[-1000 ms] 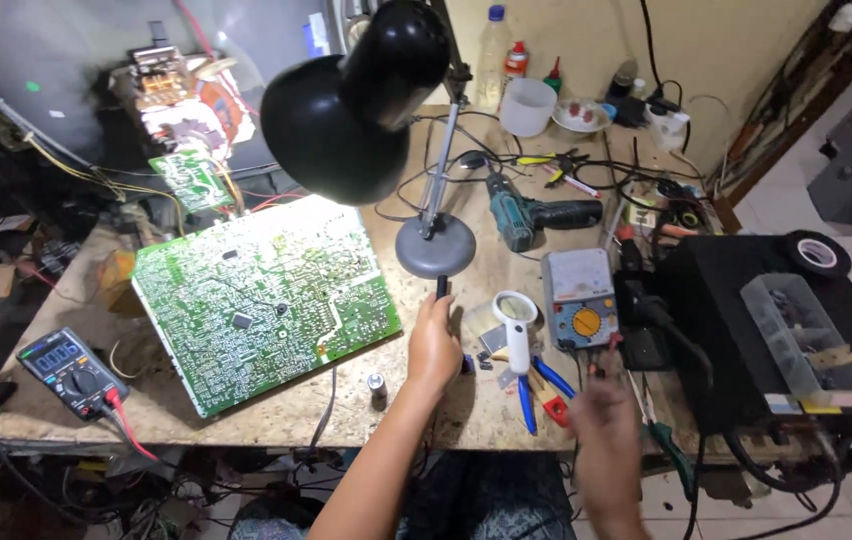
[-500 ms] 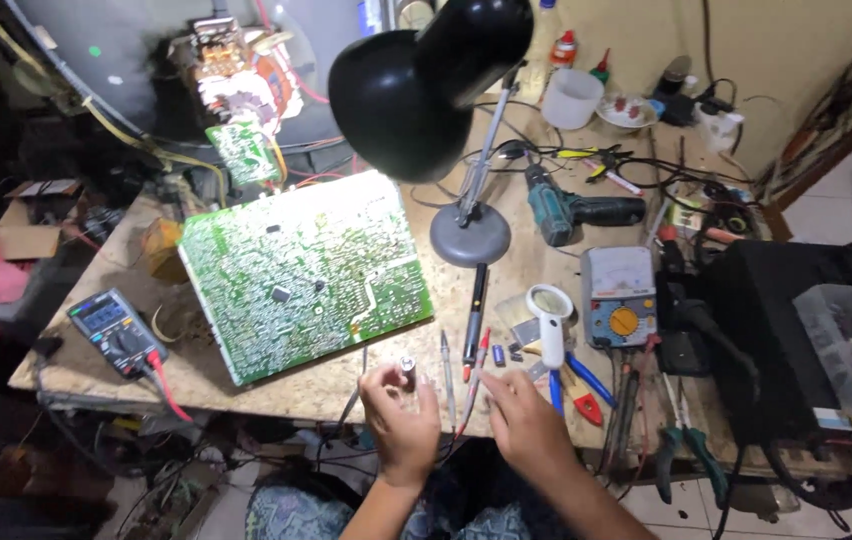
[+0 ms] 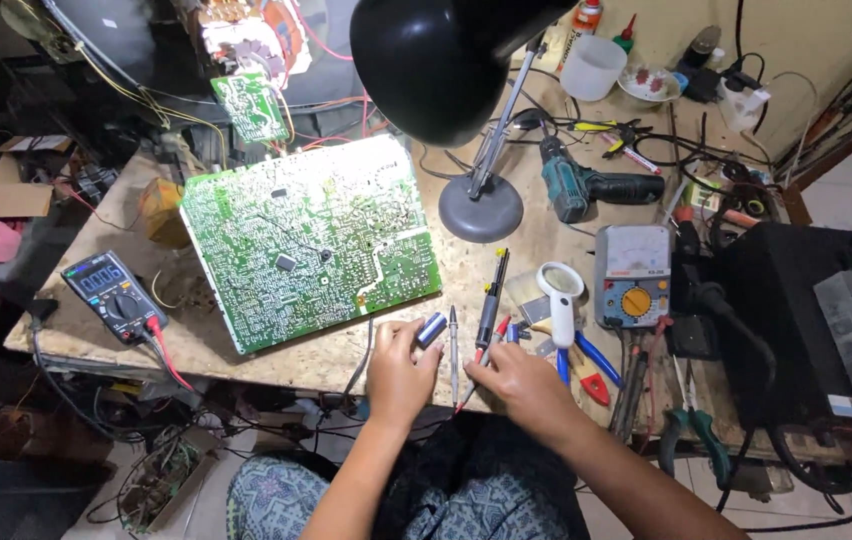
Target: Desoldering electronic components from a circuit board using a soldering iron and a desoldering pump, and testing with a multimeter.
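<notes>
My left hand [image 3: 398, 368] pinches a small blue cylindrical component [image 3: 432, 328] at the workbench [image 3: 276, 362] front edge, my right hand [image 3: 519, 378] closes on a red-tipped tool [image 3: 487, 354], and a loose pinch could let the cylinder roll off the edge.

left hand [image 3: 401, 372] curled, right hand [image 3: 518, 378] pinching
</notes>
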